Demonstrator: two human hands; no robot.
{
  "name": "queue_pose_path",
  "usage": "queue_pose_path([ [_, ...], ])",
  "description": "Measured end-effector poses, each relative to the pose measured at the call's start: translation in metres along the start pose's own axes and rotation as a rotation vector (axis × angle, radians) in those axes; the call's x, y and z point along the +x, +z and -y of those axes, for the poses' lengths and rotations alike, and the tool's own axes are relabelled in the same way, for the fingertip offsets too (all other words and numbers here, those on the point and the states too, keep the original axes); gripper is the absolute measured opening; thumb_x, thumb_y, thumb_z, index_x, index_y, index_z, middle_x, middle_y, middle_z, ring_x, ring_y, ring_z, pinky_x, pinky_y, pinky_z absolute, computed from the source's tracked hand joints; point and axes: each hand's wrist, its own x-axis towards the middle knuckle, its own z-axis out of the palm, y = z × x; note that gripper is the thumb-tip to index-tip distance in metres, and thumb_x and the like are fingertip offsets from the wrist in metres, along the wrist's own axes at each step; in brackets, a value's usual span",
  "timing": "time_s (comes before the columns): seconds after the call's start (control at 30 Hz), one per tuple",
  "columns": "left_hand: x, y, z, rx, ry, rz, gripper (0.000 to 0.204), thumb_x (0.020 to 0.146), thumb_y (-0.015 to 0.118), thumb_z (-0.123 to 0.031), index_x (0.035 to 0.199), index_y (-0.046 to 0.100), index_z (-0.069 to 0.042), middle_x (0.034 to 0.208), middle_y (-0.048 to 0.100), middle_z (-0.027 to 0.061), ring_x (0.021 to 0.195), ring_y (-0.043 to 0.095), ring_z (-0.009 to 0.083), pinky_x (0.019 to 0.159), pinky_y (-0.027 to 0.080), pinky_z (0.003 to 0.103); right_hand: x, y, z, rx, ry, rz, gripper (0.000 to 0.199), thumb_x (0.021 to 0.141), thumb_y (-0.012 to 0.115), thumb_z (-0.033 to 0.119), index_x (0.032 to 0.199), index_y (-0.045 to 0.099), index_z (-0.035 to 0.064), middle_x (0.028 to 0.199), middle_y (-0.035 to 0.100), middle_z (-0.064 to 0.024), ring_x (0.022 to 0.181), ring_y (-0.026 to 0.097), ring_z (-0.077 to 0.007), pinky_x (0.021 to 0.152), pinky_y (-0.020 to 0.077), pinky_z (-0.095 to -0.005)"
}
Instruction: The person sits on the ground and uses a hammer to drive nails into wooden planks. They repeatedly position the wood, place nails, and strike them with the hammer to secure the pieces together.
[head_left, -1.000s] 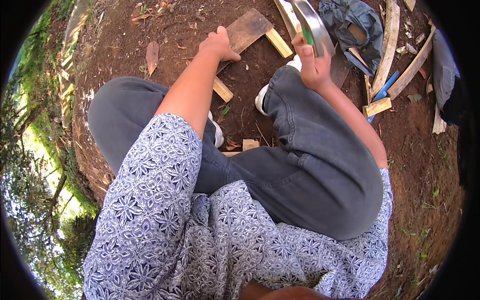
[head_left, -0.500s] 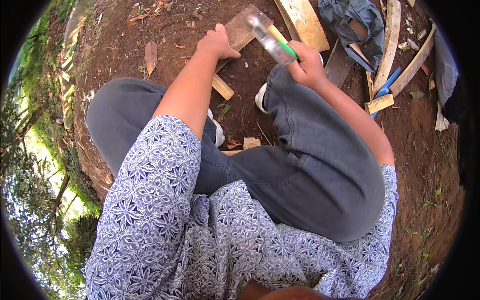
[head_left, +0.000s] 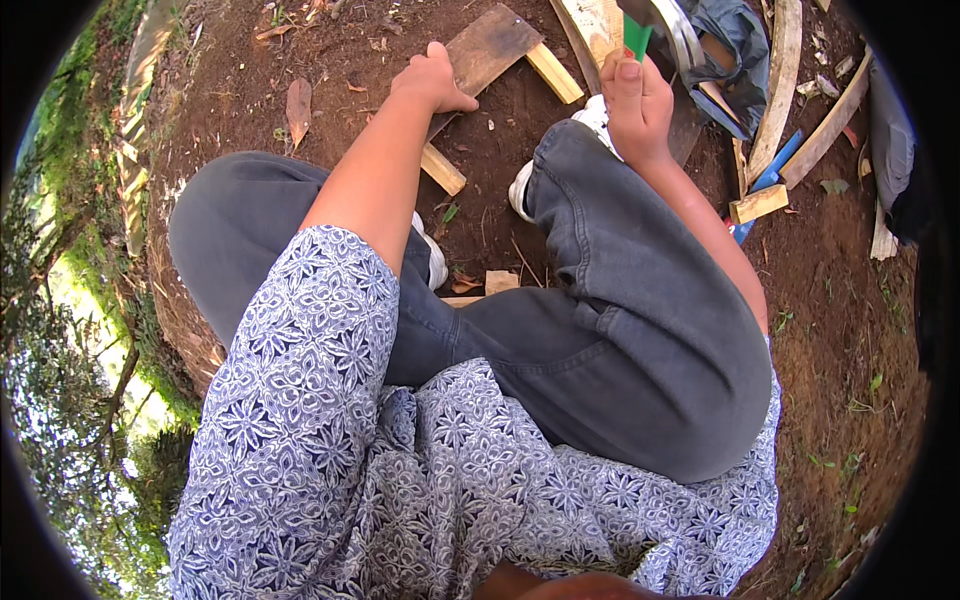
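Your left hand (head_left: 432, 82) presses flat on the near end of a dark wooden board (head_left: 487, 50) lying on the soil, far and left of your knees. Your right hand (head_left: 635, 105) is fisted tight around the green handle of a blade (head_left: 668, 25), raised at the far right.

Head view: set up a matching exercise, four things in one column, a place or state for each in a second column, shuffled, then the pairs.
Things:
1. left hand
2. right hand
3. dry leaf
4. blue strip

Places or states:
A. lying alone on the soil, left of the left forearm
B. among wood scraps right of the right forearm
C. pressing on the dark wooden board
D. closed on the green-handled blade

Pairs: 1-C, 2-D, 3-A, 4-B
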Motion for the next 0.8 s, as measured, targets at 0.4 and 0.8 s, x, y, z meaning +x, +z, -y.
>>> queue_pose_path([
  [0.4,-0.001,-0.002,0.000,0.001,-0.019,0.008,0.107,0.066,0.092,-0.054,0.142,0.036,-0.004,0.145,0.052,0.0231,0.130,0.058,0.0380,0.104,0.053,0.048,0.021,-0.003,0.013,0.099,-0.103,-0.003,0.045,0.113,0.039,0.040,0.086,0.052,0.0056,0.068,0.048,0.0001,0.060,0.041,-0.0094,0.056,0.0336,-0.0264],
  [0.8,-0.007,0.002,0.001,-0.012,0.056,-0.006,0.104,0.063,0.092,-0.052,0.134,0.039,0.003,0.136,0.057,0.0311,0.126,0.060,0.0424,0.104,0.052,0.047,0.006,0.018,-0.031,-0.199,0.482,0.199,0.051,0.109,0.045,0.047,0.110,0.066,0.0006,0.064,0.056,-0.0079,0.063,0.062,-0.0184,0.061,0.0500,-0.0367],
])
